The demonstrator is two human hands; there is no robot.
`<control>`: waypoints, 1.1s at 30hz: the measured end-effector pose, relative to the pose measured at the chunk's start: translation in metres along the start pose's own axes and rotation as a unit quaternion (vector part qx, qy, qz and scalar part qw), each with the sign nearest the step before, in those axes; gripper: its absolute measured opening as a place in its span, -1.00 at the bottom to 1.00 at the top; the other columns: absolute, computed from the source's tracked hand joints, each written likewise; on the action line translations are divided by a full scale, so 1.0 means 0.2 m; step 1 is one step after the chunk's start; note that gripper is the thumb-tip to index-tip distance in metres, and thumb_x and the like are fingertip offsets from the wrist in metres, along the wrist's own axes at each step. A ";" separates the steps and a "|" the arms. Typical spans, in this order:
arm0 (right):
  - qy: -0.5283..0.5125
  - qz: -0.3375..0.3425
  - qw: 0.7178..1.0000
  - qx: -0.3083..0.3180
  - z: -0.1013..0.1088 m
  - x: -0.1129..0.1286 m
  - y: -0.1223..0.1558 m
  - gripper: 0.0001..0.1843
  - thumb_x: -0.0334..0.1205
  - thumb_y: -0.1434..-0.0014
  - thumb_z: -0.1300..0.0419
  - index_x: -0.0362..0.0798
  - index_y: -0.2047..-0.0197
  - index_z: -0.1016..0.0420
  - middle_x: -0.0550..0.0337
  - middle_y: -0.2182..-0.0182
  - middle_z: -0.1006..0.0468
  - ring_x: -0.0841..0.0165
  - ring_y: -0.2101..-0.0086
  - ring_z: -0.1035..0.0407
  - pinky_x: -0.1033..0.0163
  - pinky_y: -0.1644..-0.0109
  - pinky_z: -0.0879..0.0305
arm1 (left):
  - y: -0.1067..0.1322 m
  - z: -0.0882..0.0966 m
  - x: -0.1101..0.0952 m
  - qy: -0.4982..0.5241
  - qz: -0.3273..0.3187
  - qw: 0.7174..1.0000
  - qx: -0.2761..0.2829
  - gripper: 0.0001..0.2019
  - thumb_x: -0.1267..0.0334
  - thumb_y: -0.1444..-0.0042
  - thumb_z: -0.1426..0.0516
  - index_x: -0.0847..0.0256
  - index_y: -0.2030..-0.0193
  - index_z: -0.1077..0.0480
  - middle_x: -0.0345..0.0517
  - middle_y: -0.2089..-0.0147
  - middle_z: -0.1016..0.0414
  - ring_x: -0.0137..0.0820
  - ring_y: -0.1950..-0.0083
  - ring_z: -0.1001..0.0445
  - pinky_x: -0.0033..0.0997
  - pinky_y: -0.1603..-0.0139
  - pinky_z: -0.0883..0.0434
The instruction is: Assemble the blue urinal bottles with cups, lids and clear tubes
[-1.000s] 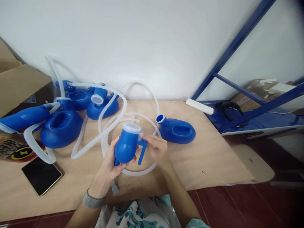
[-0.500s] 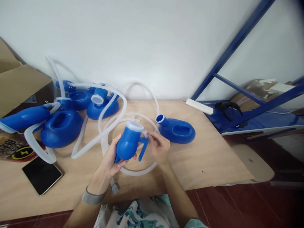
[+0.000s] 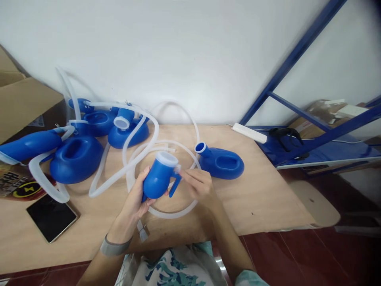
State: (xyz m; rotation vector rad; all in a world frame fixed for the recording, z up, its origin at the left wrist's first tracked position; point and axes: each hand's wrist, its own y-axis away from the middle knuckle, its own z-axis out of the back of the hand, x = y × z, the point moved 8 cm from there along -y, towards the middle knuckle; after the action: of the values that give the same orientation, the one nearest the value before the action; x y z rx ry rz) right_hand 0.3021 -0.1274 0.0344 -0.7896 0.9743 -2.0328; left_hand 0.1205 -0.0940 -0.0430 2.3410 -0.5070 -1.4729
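My left hand [image 3: 139, 197] is wrapped around a blue plastic urinal cup [image 3: 157, 180], holding it tilted above the table. A white lid [image 3: 166, 159] covers its wide mouth, and a blue handle [image 3: 175, 185] sticks out on its right. At the top of that handle, the closed fingertips of my right hand [image 3: 199, 183] are on the lid's small translucent tab [image 3: 177, 168]; the exact grip is partly hidden. Just beyond my right hand lies a blue urinal bottle [image 3: 222, 163] with an uncapped neck. A coiled translucent hose [image 3: 175, 214] lies beneath the cup.
Several more blue urinals [image 3: 76, 161] with hoses crowd the left side, beside a cardboard box [image 3: 26, 103]. A phone [image 3: 52, 218] lies at front left, and a metal clip [image 3: 143, 231] near the front edge. A white power strip [image 3: 249, 133] sits by the blue rack [image 3: 276, 71].
The cup has shifted slightly left and down in my left hand. My right fingers have moved from pinching the tab's end to pressing closer against it at the handle's top.
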 end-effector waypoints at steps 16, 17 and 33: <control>0.008 -0.090 0.986 0.140 -0.12 -0.15 0.08 -0.69 -0.39 -0.45 -0.08 -0.10 -0.13 -0.58 0.01 0.22 -0.73 0.24 0.26 -0.63 0.15 0.20 -0.55 | -0.09 0.02 0.03 -0.115 -0.071 0.991 -0.007 -0.43 -0.32 -0.04 -0.31 0.26 0.28 -0.49 -0.25 0.58 -0.37 -0.50 0.67 -0.25 -0.56 0.75 -0.02; 0.011 -0.103 0.981 0.166 -0.15 -0.18 0.10 -0.73 -0.34 -0.48 -0.09 -0.10 -0.05 -0.62 0.03 0.24 -0.73 0.23 0.26 -0.63 0.14 0.18 -0.55 | -0.12 0.01 0.04 -0.139 -0.069 0.988 0.005 -0.42 -0.33 -0.06 -0.29 0.27 0.26 -0.51 -0.21 0.55 -0.41 -0.49 0.65 -0.27 -0.55 0.74 -0.06; 0.262 -0.194 0.945 0.025 0.40 -0.59 0.25 -0.63 -0.03 -0.44 -0.22 0.02 -0.18 -0.63 -0.06 -0.12 -0.66 -0.01 -0.21 -0.43 -0.17 -0.30 -0.39 | -0.53 -0.07 -0.08 -0.655 -0.365 0.650 0.119 -0.56 -0.04 -0.44 -0.05 0.10 -0.28 -0.47 0.05 -0.21 -0.55 -0.09 -0.23 -0.52 -0.07 -0.31 -0.45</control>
State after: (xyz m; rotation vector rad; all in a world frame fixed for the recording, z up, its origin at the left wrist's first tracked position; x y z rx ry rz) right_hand 0.4454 -0.0828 0.0107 -0.4351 1.1077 -2.6847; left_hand 0.1389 0.0077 -0.0724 1.0977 0.0612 -3.5776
